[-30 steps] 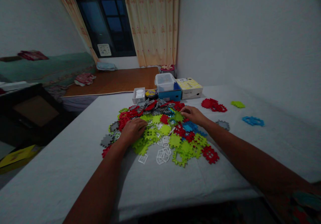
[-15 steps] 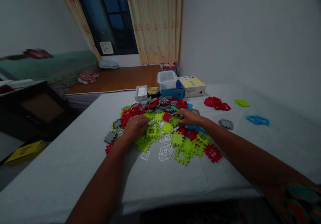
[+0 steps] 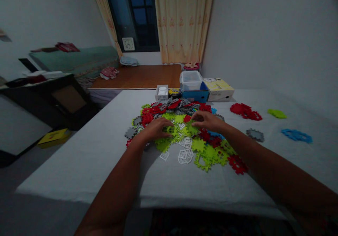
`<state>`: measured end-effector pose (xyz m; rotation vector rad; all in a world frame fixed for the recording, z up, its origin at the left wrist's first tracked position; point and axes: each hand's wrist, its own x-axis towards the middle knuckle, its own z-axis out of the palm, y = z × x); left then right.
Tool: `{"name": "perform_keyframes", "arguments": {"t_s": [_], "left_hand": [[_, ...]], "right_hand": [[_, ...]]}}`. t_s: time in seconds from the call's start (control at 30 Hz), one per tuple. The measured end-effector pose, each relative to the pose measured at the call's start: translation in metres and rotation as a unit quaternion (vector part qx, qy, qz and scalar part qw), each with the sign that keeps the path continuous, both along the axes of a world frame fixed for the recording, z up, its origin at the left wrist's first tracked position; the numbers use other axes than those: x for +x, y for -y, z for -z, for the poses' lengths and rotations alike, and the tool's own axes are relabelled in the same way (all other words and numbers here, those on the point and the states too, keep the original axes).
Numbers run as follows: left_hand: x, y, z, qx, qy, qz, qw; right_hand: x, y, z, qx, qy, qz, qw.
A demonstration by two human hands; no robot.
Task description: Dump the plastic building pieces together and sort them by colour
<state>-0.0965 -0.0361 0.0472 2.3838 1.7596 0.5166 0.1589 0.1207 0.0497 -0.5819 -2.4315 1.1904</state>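
Tile pile (image 3: 185, 130): mixed green, red, grey, blue, white pieces, mid-table (image 3: 79, 158), under both hands.
Left hand (image 3: 155, 129): palm down, fingers loosely flat on green tiles at pile's left.
Right hand (image 3: 208, 120): palm down at pile's far right, fingertips curled onto pieces; grip unclear.
Behind pile: small white box (image 3: 161, 92), pale item inside; clear tub (image 3: 190, 80) atop blue box (image 3: 196, 95), contents indistinct; yellow carton (image 3: 218, 89), closed.

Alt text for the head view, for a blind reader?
The left hand and right hand rest on a heap of red, green, grey, blue and white tiles on a white table. Apart to the right lie red tiles, a green tile, blue tiles and a grey tile; boxes stand behind the heap.
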Motion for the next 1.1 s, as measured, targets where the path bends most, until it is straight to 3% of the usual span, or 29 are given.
{"name": "perform_keyframes", "arguments": {"t_s": [0.1,0.2,0.33,0.47,0.6,0.83,0.97,1.1], "left_hand": [[-0.009,-0.001,0.001,0.019,0.036,-0.066,0.997],[-0.023,0.003,-0.002,0.032,0.065,-0.124,0.99],[-0.033,0.011,-0.003,-0.026,0.033,-0.082,0.996],[-0.029,0.011,0.001,-0.016,-0.008,-0.079,0.997],[-0.026,0.008,0.002,-0.002,-0.007,-0.08,0.997],[-0.022,0.003,0.0,0.001,0.016,-0.11,0.994],[-0.018,0.001,-0.001,-0.006,0.031,-0.113,0.993],[-0.021,0.0,0.0,-0.03,0.083,-0.098,0.991]], "right_hand": [[-0.017,0.035,0.0,-0.021,0.025,-0.096,0.995],[-0.036,0.051,0.001,0.007,0.031,-0.134,0.99],[-0.061,0.043,0.0,0.118,0.045,-0.072,0.989],[-0.077,0.037,0.009,0.209,0.082,-0.059,0.973],[-0.079,0.034,0.017,0.207,0.072,-0.043,0.975],[-0.061,0.029,0.011,0.169,0.029,-0.041,0.984],[-0.06,0.049,0.012,0.211,-0.018,-0.1,0.972],[-0.063,0.059,0.013,0.28,-0.019,-0.061,0.958]]}}
